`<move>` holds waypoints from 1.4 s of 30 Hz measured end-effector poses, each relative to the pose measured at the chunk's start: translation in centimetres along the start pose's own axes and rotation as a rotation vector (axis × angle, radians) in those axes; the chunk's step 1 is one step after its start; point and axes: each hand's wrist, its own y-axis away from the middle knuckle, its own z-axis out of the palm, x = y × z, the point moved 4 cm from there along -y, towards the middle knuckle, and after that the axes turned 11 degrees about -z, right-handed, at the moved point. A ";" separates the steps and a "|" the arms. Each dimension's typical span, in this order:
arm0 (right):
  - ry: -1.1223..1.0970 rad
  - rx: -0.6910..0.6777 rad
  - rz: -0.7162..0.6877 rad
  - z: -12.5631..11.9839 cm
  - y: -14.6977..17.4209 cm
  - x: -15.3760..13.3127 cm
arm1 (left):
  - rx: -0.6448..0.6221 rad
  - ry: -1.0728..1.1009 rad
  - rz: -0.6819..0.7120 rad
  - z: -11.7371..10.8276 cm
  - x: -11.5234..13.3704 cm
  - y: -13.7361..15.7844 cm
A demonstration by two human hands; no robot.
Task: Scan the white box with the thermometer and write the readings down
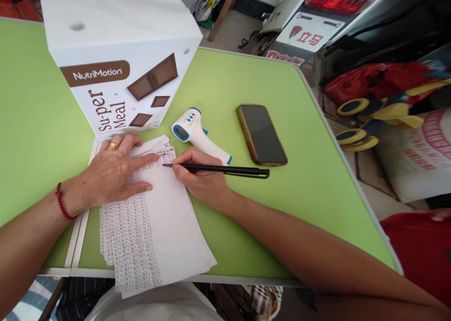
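Observation:
My left hand [120,170] lies on a stack of paper sheets [179,250] with its fingers spread, the index fingertip by the newest-looking lines of writing. Rows of handwriting cover the left part of the top sheet; its right part is blank. My right hand [202,177] is closed around a black pen [243,171], whose tip points at the paper close to my left index finger. Whether the tip touches the paper I cannot tell. Just beyond my right hand lies a white and blue infrared thermometer [200,135].
A white NutriMotion box [123,67] stands behind the papers on the green folding table [282,217]. A smartphone [262,134] in a brown case lies to the right. Past the table are a white vehicle's red tail light [340,0] and a yellow-and-blue object [373,123].

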 end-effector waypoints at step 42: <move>0.418 -0.124 -0.554 -0.9 0.0 -0.4 | -0.021 -0.049 -0.001 -0.4 -0.2 0.2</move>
